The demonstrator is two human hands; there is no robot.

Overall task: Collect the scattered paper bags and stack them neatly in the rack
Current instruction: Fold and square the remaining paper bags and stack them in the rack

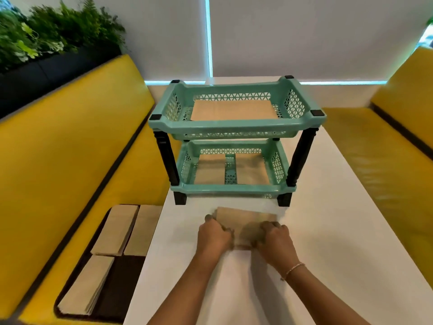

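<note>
A teal two-tier plastic rack (236,126) with black legs stands on the white table. Brown paper bags lie flat in its top tier (232,110), and two more piles sit side by side in the bottom tier (251,168). Just in front of the rack, a small stack of brown paper bags (246,219) is held on the table between both hands. My left hand (214,235) grips its left edge and my right hand (275,238) grips its right edge, fingers curled. The stack is blurred.
A dark tray (126,273) on the yellow bench at the left holds three piles of paper bags (116,231). Yellow benches flank the white table (328,231) on both sides. Plants stand behind the left bench.
</note>
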